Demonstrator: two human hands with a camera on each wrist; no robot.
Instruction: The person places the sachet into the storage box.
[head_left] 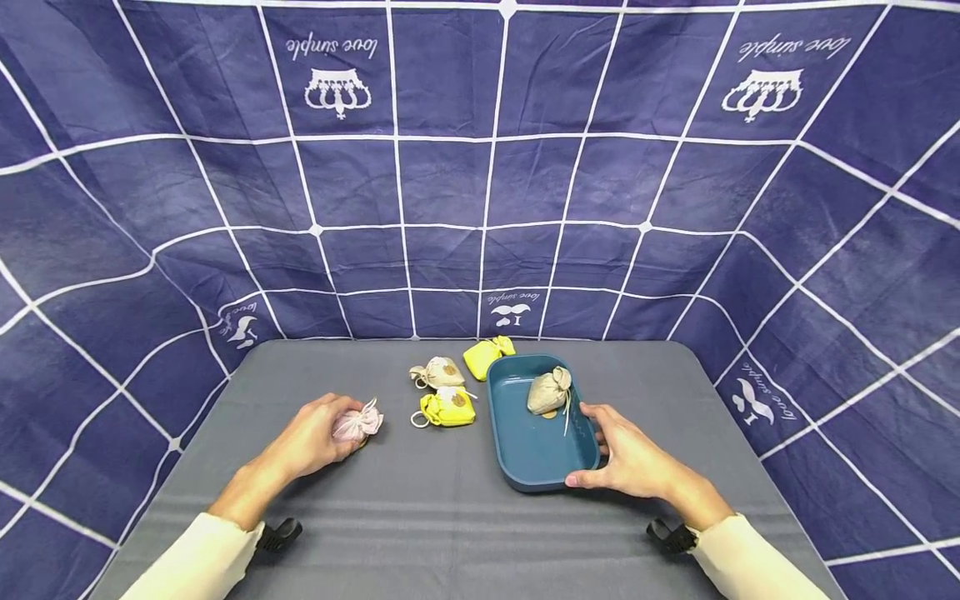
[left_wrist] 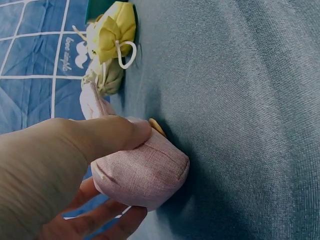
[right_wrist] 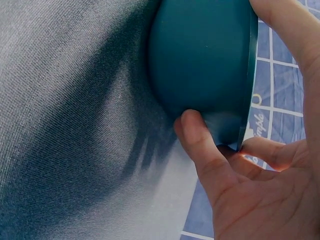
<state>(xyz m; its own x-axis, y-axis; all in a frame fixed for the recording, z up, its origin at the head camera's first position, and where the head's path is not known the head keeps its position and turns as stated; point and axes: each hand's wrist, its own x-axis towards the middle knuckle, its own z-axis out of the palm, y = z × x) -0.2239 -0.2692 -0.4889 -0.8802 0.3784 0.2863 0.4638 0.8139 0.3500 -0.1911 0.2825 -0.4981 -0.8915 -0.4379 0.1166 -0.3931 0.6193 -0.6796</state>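
Note:
My left hand (head_left: pixel 318 432) grips a small pink drawstring pouch (head_left: pixel 358 422) at the left of the table. In the left wrist view the thumb lies across the pouch (left_wrist: pixel 145 172), the other fingers are behind it, and a gold-brown tag peeks out near the thumb. With thumb at the near corner and fingers along the right side, my right hand (head_left: pixel 633 454) holds a blue-teal rectangular tray (head_left: pixel 517 475). The right wrist view shows fingertips against the tray's outer wall (right_wrist: pixel 200 55). Inside the tray lies a beige drawstring pouch (head_left: pixel 546 393), partly over a brown tag.
Left of the tray lie a yellow pouch (head_left: pixel 450 408) with a round tag and a beige pouch (head_left: pixel 442 372) just behind it. Another yellow pouch (head_left: pixel 483 358) sits at the tray's far-left corner. A dark blue checked cloth (head_left: pixel 450 183) hangs behind the grey table (head_left: pixel 420 533).

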